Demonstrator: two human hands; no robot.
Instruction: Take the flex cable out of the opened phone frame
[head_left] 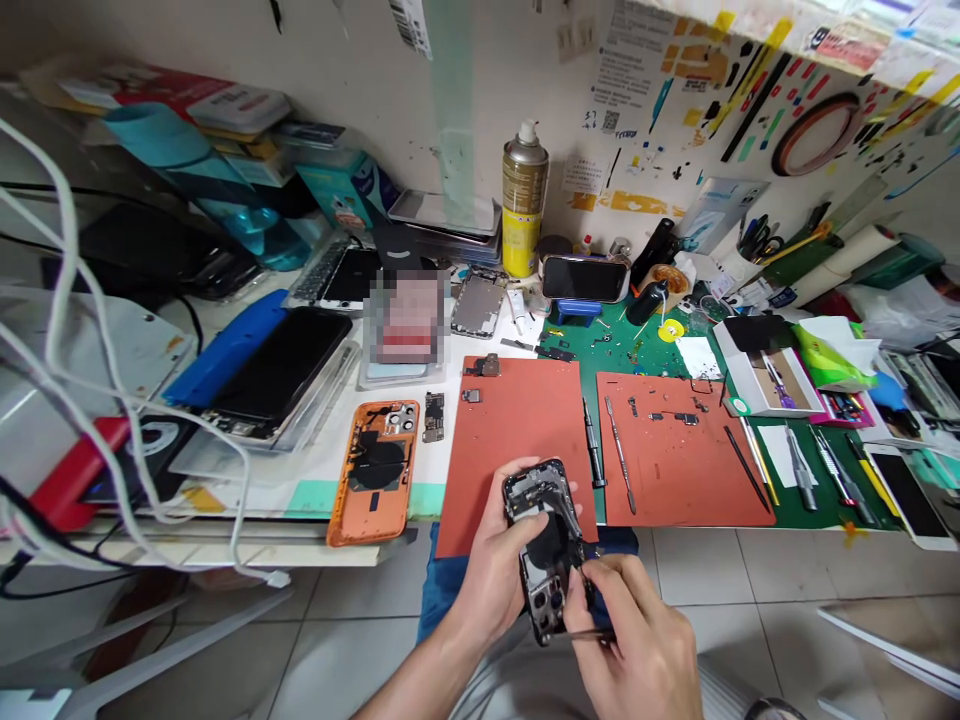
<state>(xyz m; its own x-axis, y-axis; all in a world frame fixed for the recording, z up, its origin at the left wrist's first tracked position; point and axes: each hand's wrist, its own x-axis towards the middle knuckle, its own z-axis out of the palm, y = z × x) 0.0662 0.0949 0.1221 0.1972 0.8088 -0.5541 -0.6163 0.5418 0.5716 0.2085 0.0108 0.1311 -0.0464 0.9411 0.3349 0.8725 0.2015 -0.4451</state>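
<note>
An opened smartphone (541, 570) with its inner parts bare lies tilted in my left hand (491, 560). My left fingers wrap its edge, and the thumb presses on the round black coil inside. Camera lenses show at the phone's lower end. My right hand (634, 625) is closed at the phone's right side, thumb and fingers pinched by a small dark flex part (589, 550). A thin dark tool (577, 635) sticks out from under the right fingers across the phone's lower end; its full shape is hidden. Both hands are over the front edge of the red mat (517, 430).
An orange phone back housing (373, 510) and a small circuit board (434, 416) lie left of the mat. A screwdriver (592, 445) lies to its right, beside a second red mat (675, 470) with small parts and a metal spudger (620, 455). White cables (112, 380) hang at left.
</note>
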